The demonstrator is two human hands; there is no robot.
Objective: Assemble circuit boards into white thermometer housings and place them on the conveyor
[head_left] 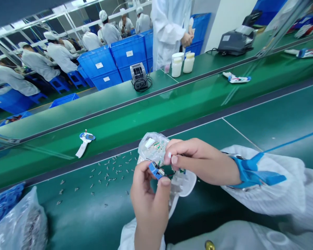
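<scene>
Ahead of the hands (195,161), a long green table (156,104) runs across the view at a slant. Beyond it, stacked blue plastic crates (125,55) fill the middle distance. Upper left, far from the hands, a row of workers in white smocks and caps (59,55) stand or sit with backs turned, beside blue stools (58,83). Green floor (80,93) shows between. One person in a white coat (169,31) stands past the table. White wall (211,24) at upper right; white metal framing (45,26) overhead at upper left.

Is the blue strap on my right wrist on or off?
On: the blue strap wraps around the white sleeve at the wrist, just behind the right hand.
</scene>
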